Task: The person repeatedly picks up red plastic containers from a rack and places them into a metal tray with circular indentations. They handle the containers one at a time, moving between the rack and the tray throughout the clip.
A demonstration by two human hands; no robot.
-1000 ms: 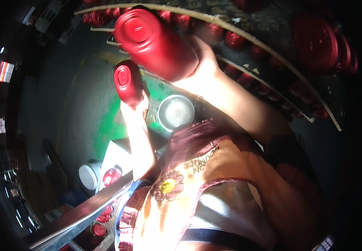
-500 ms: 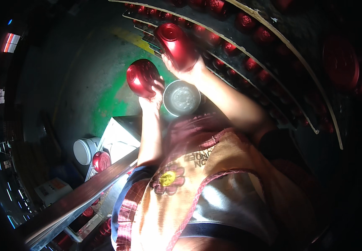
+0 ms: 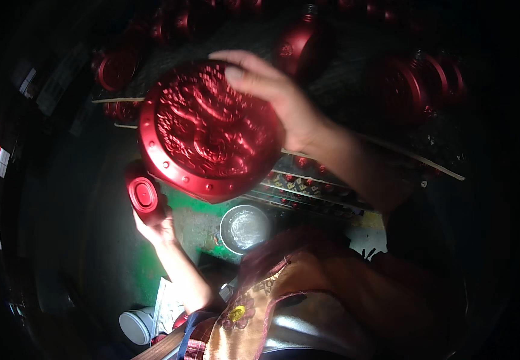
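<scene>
My right hand (image 3: 275,96) is closed around a round, flat-sided red bottle (image 3: 218,135), raised close to the camera. Its broad face carries an embossed relief, with a ring of small studs along the rim; the neck does not show. Lower and to the left, my left hand (image 3: 159,230) grips a second red bottle (image 3: 145,193), whose oval base faces the camera. That hand's fingers are partly hidden behind the bottle. The two bottles overlap slightly in view, and I cannot tell whether they touch.
Dark shelf boards ahead bear several red bottles, one upright with a threaded neck (image 3: 299,45). Below my hands stands a grey metal bucket (image 3: 245,229) on the green-marked floor. A white bucket (image 3: 135,327) and a wooden-topped rail (image 3: 163,347) are at the lower left.
My right hand has raised its bottle toward the camera and turned its embossed face into view. My left hand has moved left and down with its bottle. The view has shifted toward the shelves.
</scene>
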